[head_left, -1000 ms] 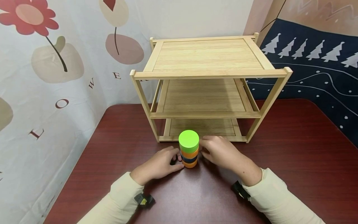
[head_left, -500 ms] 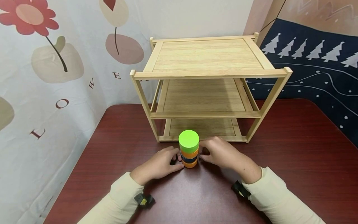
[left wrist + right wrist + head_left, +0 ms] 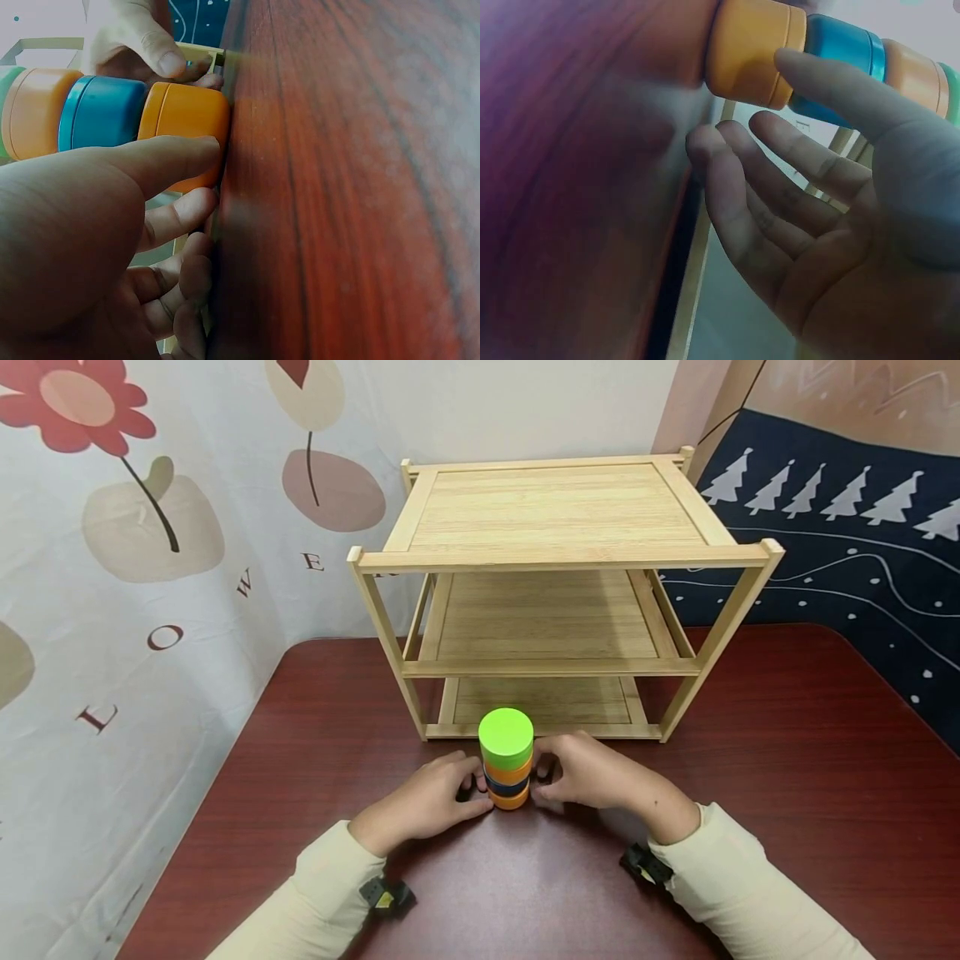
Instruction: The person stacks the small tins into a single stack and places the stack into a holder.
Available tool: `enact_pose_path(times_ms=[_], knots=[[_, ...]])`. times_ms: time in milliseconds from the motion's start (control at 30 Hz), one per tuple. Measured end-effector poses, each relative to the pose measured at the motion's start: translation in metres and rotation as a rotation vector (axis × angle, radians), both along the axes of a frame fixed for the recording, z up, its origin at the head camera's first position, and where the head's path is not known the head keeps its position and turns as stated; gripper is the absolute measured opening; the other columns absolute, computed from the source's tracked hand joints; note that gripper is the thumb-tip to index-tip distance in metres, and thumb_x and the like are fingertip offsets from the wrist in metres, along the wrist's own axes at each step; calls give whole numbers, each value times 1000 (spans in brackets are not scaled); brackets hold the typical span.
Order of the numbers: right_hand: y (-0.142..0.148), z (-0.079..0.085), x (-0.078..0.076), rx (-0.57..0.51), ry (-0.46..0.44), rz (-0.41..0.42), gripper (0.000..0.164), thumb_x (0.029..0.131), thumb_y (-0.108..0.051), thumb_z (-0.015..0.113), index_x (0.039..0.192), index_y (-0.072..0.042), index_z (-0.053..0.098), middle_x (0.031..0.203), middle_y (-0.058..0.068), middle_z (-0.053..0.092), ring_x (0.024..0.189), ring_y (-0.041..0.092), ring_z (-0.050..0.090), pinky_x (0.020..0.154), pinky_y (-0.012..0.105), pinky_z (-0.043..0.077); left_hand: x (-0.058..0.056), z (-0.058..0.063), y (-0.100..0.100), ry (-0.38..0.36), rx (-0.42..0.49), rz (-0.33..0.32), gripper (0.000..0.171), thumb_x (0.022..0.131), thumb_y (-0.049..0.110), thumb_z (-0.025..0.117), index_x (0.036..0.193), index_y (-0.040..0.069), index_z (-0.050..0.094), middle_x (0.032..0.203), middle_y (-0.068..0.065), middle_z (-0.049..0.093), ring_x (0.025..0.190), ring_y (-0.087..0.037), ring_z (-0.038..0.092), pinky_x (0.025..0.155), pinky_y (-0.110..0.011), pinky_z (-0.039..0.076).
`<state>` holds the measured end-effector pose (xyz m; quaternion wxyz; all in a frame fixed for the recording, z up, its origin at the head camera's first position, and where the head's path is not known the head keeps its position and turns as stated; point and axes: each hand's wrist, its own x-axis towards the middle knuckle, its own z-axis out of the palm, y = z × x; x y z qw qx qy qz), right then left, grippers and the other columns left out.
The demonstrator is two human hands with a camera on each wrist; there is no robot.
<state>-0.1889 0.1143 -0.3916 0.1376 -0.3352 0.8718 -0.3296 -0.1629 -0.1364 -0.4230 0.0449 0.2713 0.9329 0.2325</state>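
Several small round jars stand stacked upright on the table in front of the shelf: an orange jar (image 3: 191, 109) at the bottom, a dark blue jar (image 3: 112, 111) on it, another orange jar (image 3: 510, 773), and a bright green jar (image 3: 507, 737) on top. From the left, my left hand (image 3: 427, 795) holds the bottom orange jar low down, its thumb along one side and the index finger on another. My right hand (image 3: 588, 770) is at the stack's right side with loosely bent, spread fingers, gripping nothing. In the right wrist view its thumb overlaps the jars; contact is unclear.
A three-tier bamboo shelf (image 3: 555, 560) stands just behind the stack on the dark red table (image 3: 315, 710). A flower-print curtain (image 3: 187, 610) hangs at the left, and a dark tree-patterned cloth (image 3: 832, 552) at the right. Both sleeves carry a small black device.
My right hand has shifted slightly down and toward me beside the stack, its thumb lower now. My left hand and the stacked jars stay where they were.
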Motion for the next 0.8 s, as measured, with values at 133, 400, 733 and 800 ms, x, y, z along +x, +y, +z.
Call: enact_pose_path(times_ms=[133,400,733,800], knots=[[0,-3,-1,-12,-29,11,25,80,-10,80,102,-10,68,88,3,67,75,8,61,68,21,51,0,0,0,-2,-5,5,22,87,31,78,92,17,61,80,4,52,72,-7,47,66,-24,42],[-1,-6,-2,-35,-70,8,26,80,-12,81,101,-9,66,88,5,65,69,6,59,66,21,52,0,0,1,6,-3,1,21,87,30,77,91,17,61,80,5,52,72,-7,47,66,-24,42],[-4,-6,0,-54,-130,14,26,82,-10,78,105,-9,66,91,8,67,62,7,61,61,22,53,0,-1,1,20,-1,-4,22,87,30,78,91,18,60,80,4,51,71,-7,46,65,-24,41],[-4,-6,0,-60,-135,15,28,82,-10,78,108,-8,67,90,7,68,60,8,62,59,22,53,0,-1,0,23,5,-10,22,87,29,78,90,17,60,79,4,51,71,-7,46,64,-24,41]])
